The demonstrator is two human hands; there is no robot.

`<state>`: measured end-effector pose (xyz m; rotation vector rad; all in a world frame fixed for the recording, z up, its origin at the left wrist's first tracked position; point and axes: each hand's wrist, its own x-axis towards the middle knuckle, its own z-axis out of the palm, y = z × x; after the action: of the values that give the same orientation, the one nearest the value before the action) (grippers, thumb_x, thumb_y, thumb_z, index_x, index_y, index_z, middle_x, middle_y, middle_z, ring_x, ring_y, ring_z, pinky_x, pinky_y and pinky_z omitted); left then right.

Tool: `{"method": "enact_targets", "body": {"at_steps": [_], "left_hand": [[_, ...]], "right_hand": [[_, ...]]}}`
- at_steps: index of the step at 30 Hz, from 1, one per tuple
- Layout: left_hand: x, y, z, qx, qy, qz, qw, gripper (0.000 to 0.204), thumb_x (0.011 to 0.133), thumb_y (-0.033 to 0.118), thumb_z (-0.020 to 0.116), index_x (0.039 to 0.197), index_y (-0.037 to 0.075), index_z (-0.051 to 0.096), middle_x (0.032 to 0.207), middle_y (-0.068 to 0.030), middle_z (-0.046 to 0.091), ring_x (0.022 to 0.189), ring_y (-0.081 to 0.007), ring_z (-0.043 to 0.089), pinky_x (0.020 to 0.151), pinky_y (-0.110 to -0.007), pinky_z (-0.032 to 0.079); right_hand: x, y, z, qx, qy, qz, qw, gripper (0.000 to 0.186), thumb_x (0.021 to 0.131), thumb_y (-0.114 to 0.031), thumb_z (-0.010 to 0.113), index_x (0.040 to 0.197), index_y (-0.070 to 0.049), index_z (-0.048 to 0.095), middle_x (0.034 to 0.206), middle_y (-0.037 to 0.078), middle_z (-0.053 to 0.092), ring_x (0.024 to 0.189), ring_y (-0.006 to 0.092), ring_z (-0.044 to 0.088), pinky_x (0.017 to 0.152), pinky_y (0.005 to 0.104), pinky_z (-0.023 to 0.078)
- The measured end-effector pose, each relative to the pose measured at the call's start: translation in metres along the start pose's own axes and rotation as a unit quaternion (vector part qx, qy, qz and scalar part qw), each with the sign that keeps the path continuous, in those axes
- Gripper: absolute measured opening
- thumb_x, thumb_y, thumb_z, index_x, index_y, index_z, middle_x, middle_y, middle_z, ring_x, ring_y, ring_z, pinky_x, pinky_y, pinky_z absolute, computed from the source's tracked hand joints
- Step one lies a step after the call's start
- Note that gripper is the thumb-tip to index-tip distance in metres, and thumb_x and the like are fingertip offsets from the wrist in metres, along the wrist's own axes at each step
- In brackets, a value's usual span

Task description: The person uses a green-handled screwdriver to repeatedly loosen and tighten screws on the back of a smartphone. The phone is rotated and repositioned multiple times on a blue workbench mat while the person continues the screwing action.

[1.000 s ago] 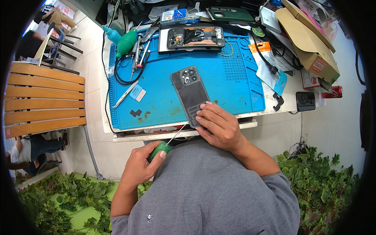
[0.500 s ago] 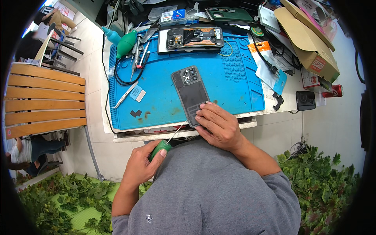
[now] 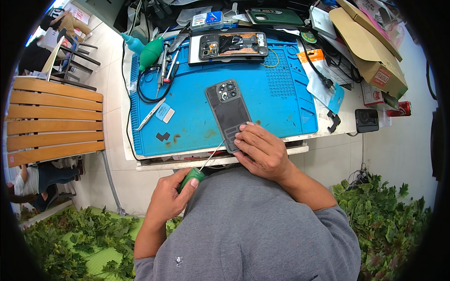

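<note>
A dark phone [image 3: 229, 112] with a camera cluster lies at an angle over the blue mat [image 3: 293, 107], its lower end at the front edge. My right hand [image 3: 262, 150] is closed on that lower end, fingers over the back and thumb beneath. In my left hand [image 3: 168, 196] is a green-handled screwdriver [image 3: 192, 177]; its thin shaft reaches the phone's lower left side, where the tip is too small to make out clearly. Left of the phone lie a white tool [image 3: 147, 116], a small pale card [image 3: 165, 111] and a dark cut-out piece [image 3: 162, 136].
An opened phone [image 3: 233, 45] rests on a tray at the back. A green blower [image 3: 150, 55] and tools stand back left. Cardboard boxes [image 3: 375, 70], cables and a black device [image 3: 366, 120] crowd the right. A slatted wooden seat [image 3: 54, 119] and other people [image 3: 30, 178] are at left.
The screwdriver's tip has crept slightly upward along the phone's left side. My right hand and the phone are nearly still.
</note>
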<state>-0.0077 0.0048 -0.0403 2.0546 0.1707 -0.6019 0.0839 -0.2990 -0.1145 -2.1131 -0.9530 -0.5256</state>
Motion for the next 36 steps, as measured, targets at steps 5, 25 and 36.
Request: {"method": "enact_targets", "body": {"at_steps": [5,25,36], "left_hand": [[-0.002,0.004,-0.001,0.009,-0.005,-0.006,1.000,0.040,0.111,0.031,0.076,0.135,0.000,0.079,0.082,-0.0177,0.077,0.069,-0.0232,0.070,0.069,-0.038,0.054],[0.003,-0.008,0.007,-0.034,-0.013,0.010,0.999,0.040,0.112,0.032,0.075,0.137,0.000,0.079,0.075,-0.0144,0.074,0.065,-0.0199,0.068,0.064,-0.037,0.051],[0.005,-0.005,0.008,-0.041,-0.011,0.016,0.999,0.037,0.115,0.029,0.071,0.136,0.000,0.079,0.068,-0.0048,0.069,0.059,-0.0139,0.066,0.059,-0.034,0.051]], "right_hand": [[0.001,-0.001,-0.005,-0.002,-0.005,-0.016,1.000,0.033,0.078,-0.006,0.094,0.108,0.003,0.083,0.117,0.014,0.081,0.123,0.0346,0.078,0.110,0.0494,0.067],[-0.006,0.005,-0.013,0.000,-0.018,-0.053,0.998,0.030,0.079,-0.005,0.092,0.107,0.003,0.084,0.116,0.013,0.081,0.122,0.0322,0.079,0.114,0.0520,0.066],[-0.011,0.006,-0.016,0.008,-0.028,-0.052,0.998,0.030,0.078,-0.006,0.092,0.106,0.003,0.084,0.116,0.013,0.082,0.122,0.0319,0.080,0.115,0.0528,0.066]]}}
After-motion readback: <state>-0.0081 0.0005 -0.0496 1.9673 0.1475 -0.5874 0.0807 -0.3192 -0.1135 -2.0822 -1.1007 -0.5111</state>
